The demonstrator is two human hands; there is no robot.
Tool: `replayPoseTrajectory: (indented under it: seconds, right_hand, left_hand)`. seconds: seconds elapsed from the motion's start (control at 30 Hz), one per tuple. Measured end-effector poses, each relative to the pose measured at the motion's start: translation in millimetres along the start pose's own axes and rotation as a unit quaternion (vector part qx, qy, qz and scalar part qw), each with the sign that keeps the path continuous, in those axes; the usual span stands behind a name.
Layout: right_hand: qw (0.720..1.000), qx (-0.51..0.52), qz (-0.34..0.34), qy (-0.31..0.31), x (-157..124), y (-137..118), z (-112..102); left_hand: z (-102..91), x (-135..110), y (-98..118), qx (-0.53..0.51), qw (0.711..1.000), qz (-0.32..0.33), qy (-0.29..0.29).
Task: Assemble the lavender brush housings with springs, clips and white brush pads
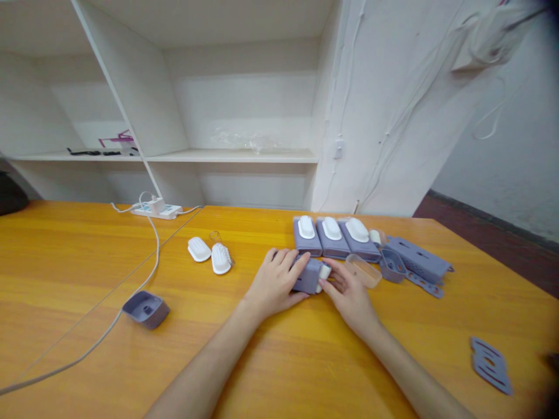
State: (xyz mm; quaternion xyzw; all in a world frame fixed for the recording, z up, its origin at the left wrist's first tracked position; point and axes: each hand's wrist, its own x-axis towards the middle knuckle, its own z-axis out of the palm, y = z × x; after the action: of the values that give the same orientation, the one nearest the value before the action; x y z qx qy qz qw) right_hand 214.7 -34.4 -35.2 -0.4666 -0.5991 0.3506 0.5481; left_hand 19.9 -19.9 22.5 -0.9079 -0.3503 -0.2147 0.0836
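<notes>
I watched the purple case [307, 277] resting on the worktop [279, 361], just in front of the row of three capped cases [332, 237]. The left hand [275, 283] had its fingers clamped over it, apparently to steady it. The right hand [349, 295] pinched the white insert [324, 272] at its end.

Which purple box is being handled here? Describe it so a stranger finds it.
On the orange table, find the row of three purple boxes with white caps. Just in front lies the held purple box, gripped between left hand and right hand; unlike those, its white part sits at its end.
</notes>
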Motion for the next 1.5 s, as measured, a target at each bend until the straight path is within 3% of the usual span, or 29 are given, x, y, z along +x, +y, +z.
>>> replayPoseTrajectory:
  seconds: [0.2,0.5,0.97,1.5]
  right_hand:
    - [0.999,-0.027,0.011,-0.036,-1,-1,1]
    - [0.999,-0.027,0.019,-0.035,-1,-3,1]
    - [0.991,-0.122,-0.039,-0.039,1,-4,-2]
    - [0.984,-0.148,-0.064,-0.071,2,-24,-3]
  left_hand:
    - [7.1,-2,-1,0.017,0.999,-0.020,0.018]
    - [11.3,-2,-5,0.027,1.000,-0.005,0.008]
    - [21.4,-7,3,0.058,0.997,-0.028,0.037]
    - [27.0,-12,3,0.073,0.992,-0.013,0.099]
